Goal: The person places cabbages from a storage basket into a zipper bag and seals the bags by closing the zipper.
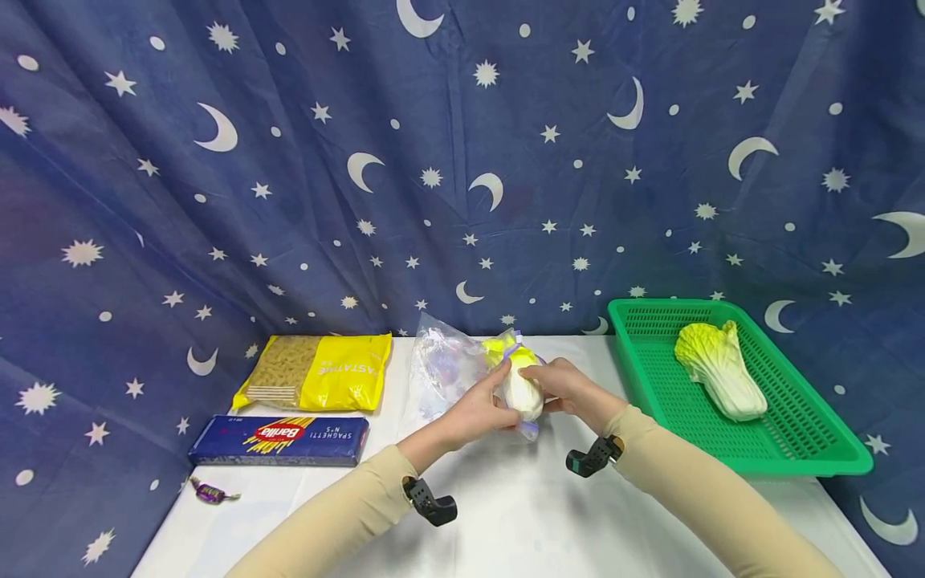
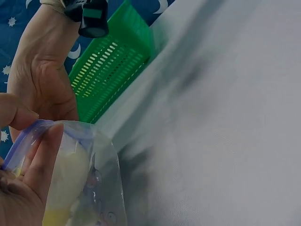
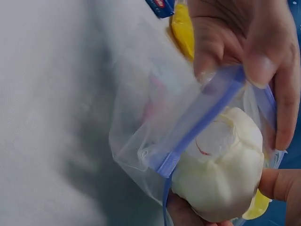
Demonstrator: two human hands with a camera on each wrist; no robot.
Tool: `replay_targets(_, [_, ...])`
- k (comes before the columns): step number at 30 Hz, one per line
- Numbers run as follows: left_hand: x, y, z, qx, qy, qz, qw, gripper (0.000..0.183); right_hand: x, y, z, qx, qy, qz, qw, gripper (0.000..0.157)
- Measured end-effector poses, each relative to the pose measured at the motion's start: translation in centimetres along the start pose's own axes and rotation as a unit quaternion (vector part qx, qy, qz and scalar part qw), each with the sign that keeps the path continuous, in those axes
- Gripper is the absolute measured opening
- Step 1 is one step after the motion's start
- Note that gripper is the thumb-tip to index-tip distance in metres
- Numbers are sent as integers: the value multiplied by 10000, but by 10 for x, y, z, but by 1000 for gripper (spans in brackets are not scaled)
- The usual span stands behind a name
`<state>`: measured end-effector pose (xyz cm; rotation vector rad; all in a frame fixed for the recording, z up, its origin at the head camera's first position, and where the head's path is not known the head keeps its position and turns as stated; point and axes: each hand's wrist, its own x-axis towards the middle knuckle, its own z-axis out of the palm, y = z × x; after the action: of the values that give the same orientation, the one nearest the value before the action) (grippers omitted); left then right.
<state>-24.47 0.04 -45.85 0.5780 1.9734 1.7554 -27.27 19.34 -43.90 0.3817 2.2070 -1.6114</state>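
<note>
— What's the setting?
— A white-covered table [image 1: 506, 514] before a blue curtain [image 1: 405, 241] of moons and stars
— And the containers?
— A green basket [image 1: 650, 369] holds one cabbage [image 1: 730, 377]; the left hand [image 1: 471, 413] pinches a clear zip bag's [image 1: 437, 373] rim, the right hand [image 1: 576, 391], fingers curled, grips a second cabbage [image 1: 522, 395] partly inside its mouth
— Any writing?
— "Barilla", "Spaghetti N°5" on a blue box [image 1: 209, 441]; behind, a yellow packet [image 1: 350, 393], lettering hard to read

Long beige sleeves [image 1: 347, 507], black wrist cameras [image 1: 433, 506], bare hands [image 1: 473, 413]
</note>
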Motion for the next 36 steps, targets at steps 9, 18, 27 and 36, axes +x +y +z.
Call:
replay_targets(9, [3,-3,-8,-224,121,-60,9997,99,3,2,-3,-33,-53,218,9997,50])
replay_targets(18, [4,-2,-17,-415,308,-174,9985,100,0,7,-12,25,301,-89,9995,46])
replay_targets(27, [0,3,-25,-548,488,-277,9969,99,0,36,-16,656,452,-443,9958,33])
replay_targets(36, [-1,0,-27,-668,419,-159,9968,100,8,57,-7,1423,653,-699,9852,36])
